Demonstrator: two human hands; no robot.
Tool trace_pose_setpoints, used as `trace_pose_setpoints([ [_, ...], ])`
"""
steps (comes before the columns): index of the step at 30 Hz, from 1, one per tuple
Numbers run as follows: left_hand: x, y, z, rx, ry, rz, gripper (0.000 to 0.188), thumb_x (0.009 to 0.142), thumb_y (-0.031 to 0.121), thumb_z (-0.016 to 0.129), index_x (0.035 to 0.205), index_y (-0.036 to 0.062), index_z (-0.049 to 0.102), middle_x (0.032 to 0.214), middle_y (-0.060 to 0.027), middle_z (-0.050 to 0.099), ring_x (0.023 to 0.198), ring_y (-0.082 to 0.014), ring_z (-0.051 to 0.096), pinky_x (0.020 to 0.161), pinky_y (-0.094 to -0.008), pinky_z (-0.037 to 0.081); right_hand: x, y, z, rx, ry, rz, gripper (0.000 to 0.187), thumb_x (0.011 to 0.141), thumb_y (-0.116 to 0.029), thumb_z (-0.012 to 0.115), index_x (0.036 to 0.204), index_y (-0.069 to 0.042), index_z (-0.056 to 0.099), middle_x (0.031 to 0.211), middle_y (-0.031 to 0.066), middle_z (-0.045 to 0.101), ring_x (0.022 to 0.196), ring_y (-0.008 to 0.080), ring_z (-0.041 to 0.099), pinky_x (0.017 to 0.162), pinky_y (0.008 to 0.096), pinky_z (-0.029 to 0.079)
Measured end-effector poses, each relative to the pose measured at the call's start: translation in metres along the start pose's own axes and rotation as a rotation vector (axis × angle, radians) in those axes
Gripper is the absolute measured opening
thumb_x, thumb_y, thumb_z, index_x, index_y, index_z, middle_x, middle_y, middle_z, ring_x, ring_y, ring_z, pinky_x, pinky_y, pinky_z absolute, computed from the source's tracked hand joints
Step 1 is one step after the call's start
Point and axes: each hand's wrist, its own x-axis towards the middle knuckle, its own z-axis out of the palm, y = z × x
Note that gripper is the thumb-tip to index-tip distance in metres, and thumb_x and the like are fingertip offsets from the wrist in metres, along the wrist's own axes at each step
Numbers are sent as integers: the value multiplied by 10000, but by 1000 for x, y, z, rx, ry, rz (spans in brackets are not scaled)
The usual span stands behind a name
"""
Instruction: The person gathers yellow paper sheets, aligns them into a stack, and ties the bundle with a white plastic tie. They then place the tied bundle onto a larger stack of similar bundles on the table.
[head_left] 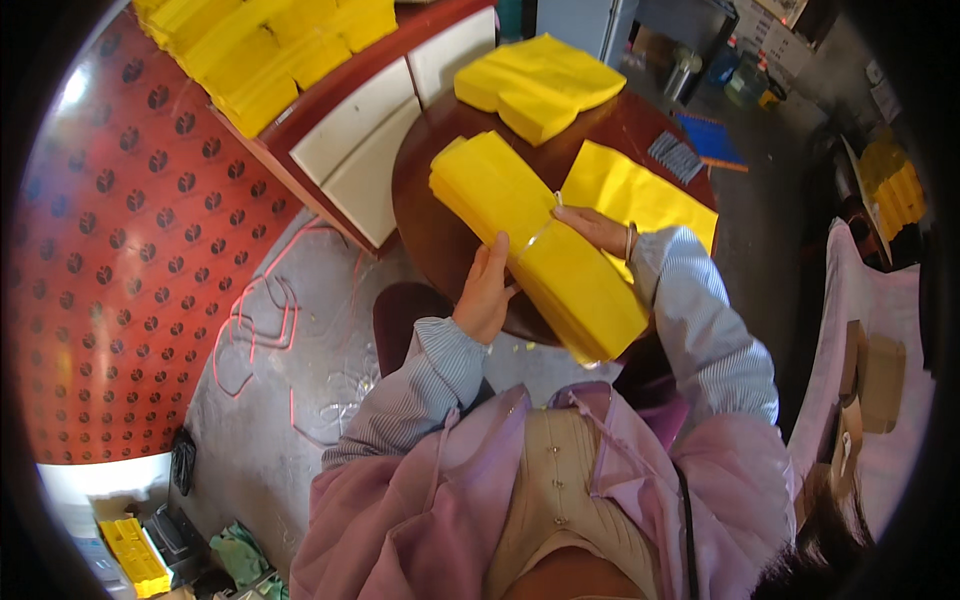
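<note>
A thick bundle of folded yellow sheets (585, 295), perhaps paper, lies at a slant across the near part of a round dark-red table (425, 200). Around its middle runs a thin pale tie (537, 240), with a small white end sticking up at the far edge. My left hand (484, 300) grips the near left side, its fingers up against the sheets and the thumb partly hidden. On the far right side my right hand (595, 230) holds the bundle close to the tie, fingers curled. Beyond that hand lie flat yellow sheets (640, 195), partly covered by my arm.
Another yellow stack (540, 80) sits at the table's far side, with a small grey striped item (675, 157) on the right. More yellow stacks (280, 50) fill a cabinet top at the far left. Pink-red strapping (250, 330) trails over the floor.
</note>
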Motion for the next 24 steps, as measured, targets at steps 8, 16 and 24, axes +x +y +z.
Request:
trace_pose_setpoints([
  [8, -15, 20, -86, 845, 224, 482, 282, 903, 61, 776, 1169, 53, 681, 1111, -83, 606, 883, -165, 652, 798, -304, 546, -40, -9, -9, -841, 251, -69, 482, 1010, -432, 650, 1313, -58, 675, 1319, 192, 680, 1195, 351, 645, 1030, 397, 505],
  [16, 74, 113, -86, 1567, -339, 784, 410, 817, 134, 826, 1211, 128, 715, 1261, -91, 660, 1211, -327, 563, 1041, -435, 424, -133, 29, 89, -1096, 717, -160, 530, 1013, -302, 630, 1512, -145, 544, 1561, 94, 526, 1465, 284, 465, 1232, 526, 304],
  [24, 102, 118, -79, 1700, -463, 635, 324, 754, 137, 873, 1011, 126, 677, 943, -43, 592, 989, -255, 564, 890, -419, 416, -144, 61, 98, -1052, 796, -28, 643, 1009, -373, 639, 1589, -168, 453, 1644, 68, 447, 1548, 259, 366, 1297, 549, 136],
])
